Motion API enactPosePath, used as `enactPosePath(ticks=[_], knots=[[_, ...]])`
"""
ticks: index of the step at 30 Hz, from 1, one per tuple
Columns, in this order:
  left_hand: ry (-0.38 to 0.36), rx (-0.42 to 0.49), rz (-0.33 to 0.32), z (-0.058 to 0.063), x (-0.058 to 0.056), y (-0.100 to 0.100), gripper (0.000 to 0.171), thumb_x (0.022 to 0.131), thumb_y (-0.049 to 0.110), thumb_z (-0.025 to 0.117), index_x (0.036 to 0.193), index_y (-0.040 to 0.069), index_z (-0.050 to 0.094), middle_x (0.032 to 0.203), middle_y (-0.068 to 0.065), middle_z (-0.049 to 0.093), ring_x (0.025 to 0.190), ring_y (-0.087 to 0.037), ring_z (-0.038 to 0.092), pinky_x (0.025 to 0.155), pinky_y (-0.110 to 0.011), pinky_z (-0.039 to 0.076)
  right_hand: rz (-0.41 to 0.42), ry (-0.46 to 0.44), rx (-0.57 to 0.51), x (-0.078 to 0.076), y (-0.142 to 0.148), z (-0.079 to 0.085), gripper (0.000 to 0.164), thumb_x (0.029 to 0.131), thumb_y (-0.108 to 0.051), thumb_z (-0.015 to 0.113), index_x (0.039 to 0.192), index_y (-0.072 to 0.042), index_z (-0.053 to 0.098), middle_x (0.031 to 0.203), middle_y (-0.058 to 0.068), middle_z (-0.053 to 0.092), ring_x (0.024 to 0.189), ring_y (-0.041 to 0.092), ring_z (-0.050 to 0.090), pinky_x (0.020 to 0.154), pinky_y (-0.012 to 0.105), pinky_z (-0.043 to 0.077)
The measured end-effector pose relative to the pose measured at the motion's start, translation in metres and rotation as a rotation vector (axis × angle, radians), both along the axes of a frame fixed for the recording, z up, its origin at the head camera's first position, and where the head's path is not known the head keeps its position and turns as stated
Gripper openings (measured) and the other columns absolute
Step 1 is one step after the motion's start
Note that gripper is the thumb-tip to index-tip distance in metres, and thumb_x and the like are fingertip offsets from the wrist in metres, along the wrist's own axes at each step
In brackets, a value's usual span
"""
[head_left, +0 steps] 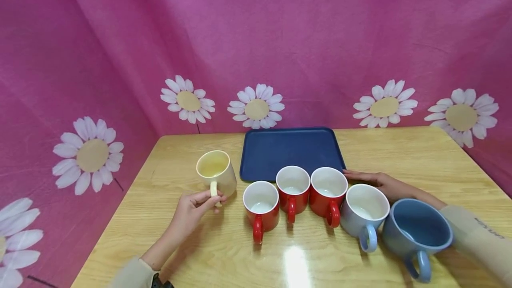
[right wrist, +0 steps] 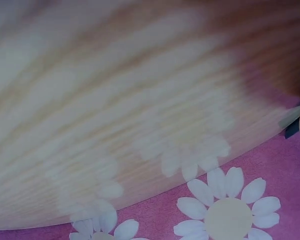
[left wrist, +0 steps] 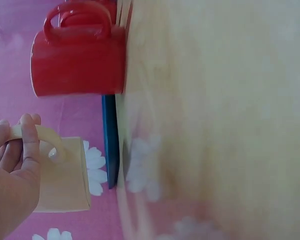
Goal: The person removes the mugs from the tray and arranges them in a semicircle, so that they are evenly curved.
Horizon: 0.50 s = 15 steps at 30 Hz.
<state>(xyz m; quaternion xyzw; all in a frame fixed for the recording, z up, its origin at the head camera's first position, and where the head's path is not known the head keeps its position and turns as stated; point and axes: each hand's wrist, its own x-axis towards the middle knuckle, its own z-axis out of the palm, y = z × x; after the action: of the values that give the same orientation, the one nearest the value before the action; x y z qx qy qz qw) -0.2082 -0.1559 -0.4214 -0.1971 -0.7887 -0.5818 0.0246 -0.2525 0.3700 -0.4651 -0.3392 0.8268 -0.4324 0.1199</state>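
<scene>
My left hand point(head_left: 191, 211) pinches the handle of a pale yellow mug point(head_left: 226, 182) at the left of the table. In the left wrist view this mug point(left wrist: 65, 182) hangs a little above the tabletop, its base clear of it. Fingers straight, my right hand point(head_left: 386, 184) lies on the table behind the two blue mugs, its fingertips right at the near right corner of the dark blue tray point(head_left: 290, 150). The right wrist view shows mostly blurred wood grain, with only a dim edge of that hand.
Right of the yellow mug stand three red mugs with white insides, among them a leftmost one point(head_left: 271, 220). A light blue mug point(head_left: 352, 219) and a bigger blue mug point(head_left: 402, 237) continue the row. All their handles face me. A pink flowered curtain point(head_left: 304, 48) backs the table.
</scene>
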Motion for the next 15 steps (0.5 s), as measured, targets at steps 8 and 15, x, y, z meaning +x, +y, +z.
enactPosePath(ticks=[8,15], knots=[[-0.047,0.003,-0.008,-0.012,0.026,-0.006,0.020,0.093,0.008,0.063,0.102,-0.009,0.070,0.098,-0.026,0.073,0.080,-0.003,0.070,0.066,-0.023,0.061,-0.032,0.017,0.014,0.003,-0.001,-0.004,0.057,0.096,-0.010,0.058,0.149,-0.002,0.038,0.148,-0.027,0.041,0.133,-0.018,0.035,0.104,0.005,0.033],[-0.241,0.067,-0.005,-0.015,0.048,-0.005,0.027,0.092,0.014,0.066,0.105,-0.010,0.068,0.103,-0.026,0.073,0.085,-0.003,0.070,0.070,-0.024,0.062,0.023,0.078,-0.042,0.004,0.000,-0.007,0.055,0.095,-0.002,0.057,0.147,0.002,0.039,0.151,-0.024,0.039,0.136,-0.015,0.035,0.105,0.004,0.032]])
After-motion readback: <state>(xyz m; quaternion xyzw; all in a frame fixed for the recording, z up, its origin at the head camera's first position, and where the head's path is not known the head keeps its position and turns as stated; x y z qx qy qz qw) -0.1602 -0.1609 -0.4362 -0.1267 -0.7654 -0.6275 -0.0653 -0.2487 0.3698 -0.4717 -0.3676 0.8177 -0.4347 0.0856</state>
